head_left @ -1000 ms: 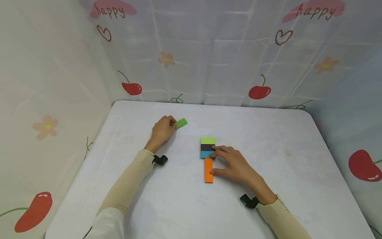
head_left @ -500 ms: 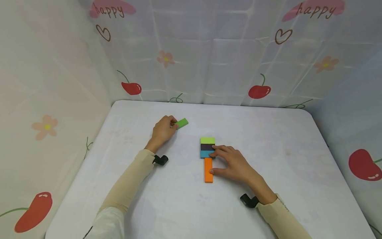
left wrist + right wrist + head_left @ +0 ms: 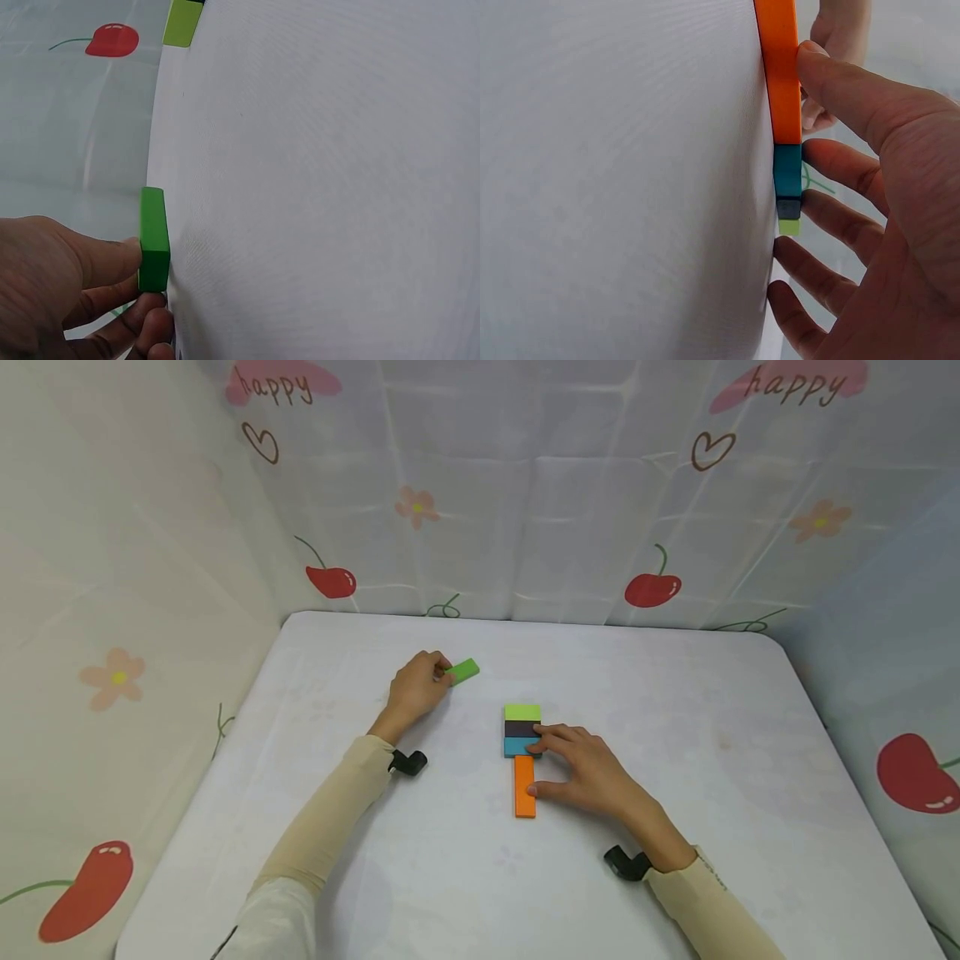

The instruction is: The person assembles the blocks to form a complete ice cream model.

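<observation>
My left hand [image 3: 417, 689] pinches one end of a green block [image 3: 465, 672] between thumb and fingers. In the left wrist view the green block [image 3: 154, 236] shows close up, near the tabletop. At mid-table an orange block [image 3: 524, 793] lies lengthwise, its far end against a blue block [image 3: 517, 747]. Beyond the blue one, a black block [image 3: 519, 728] and a lime block [image 3: 522, 712] lie crosswise, side by side. My right hand [image 3: 592, 772] has its fingers spread: the thumb touches the orange block, and fingertips rest at the blue and black blocks' right ends.
A white-covered table [image 3: 660, 693] carries the blocks. Its far edge meets a printed curtain [image 3: 517, 527] with cherries and flowers. Each wrist wears a black camera, such as the left wrist camera [image 3: 410, 763].
My left hand has shifted slightly right with the green block in its grip. The right hand and the row of blocks have stayed in place.
</observation>
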